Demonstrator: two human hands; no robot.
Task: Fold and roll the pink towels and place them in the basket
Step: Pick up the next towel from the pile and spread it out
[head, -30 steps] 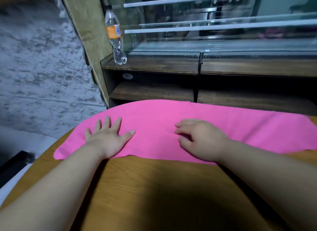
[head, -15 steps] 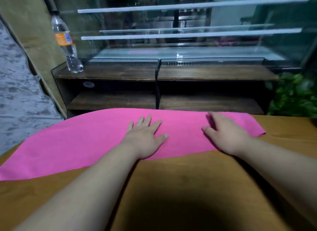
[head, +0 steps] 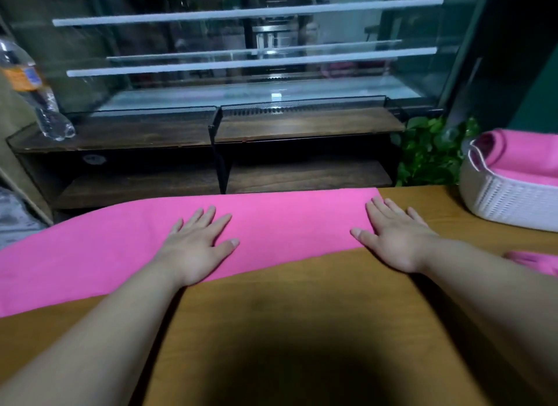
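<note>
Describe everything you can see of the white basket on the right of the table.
The basket is white, with a wall that looks woven and a thin cord loop at its left end. It stands upright on the wooden table, at the far right, and is partly cut off by the edge of the picture. Rolled pink towels lie inside it, rising above its rim.

No readable text; bottle (head: 28,85) label orange and blue, print blurred.

matt cloth towel (head: 271,224), smooth wooden table (head: 302,315)
</note>
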